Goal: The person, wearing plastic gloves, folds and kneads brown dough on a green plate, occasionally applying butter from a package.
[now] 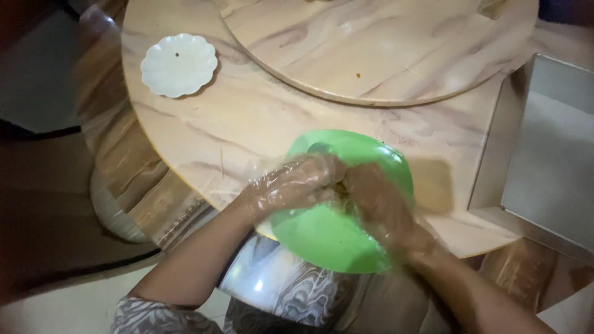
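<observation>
A green plastic plate (322,238) is held tilted at the near edge of a round marble-patterned table (247,117). My left hand (291,185), in a clear plastic glove, presses on the plate from the left. Gloved too, my right hand (383,207) lies over the plate from the right. The two hands meet at the plate's middle, over a small brownish bit of food. Whether either hand grips the plate or only rubs it is unclear.
A small white scalloped dish (179,64) sits at the table's far left. A round turntable (377,43) covers the table's middle. A grey metal tray or bin (544,154) stands at the right edge. Below the plate sits a shiny metal pot (278,284).
</observation>
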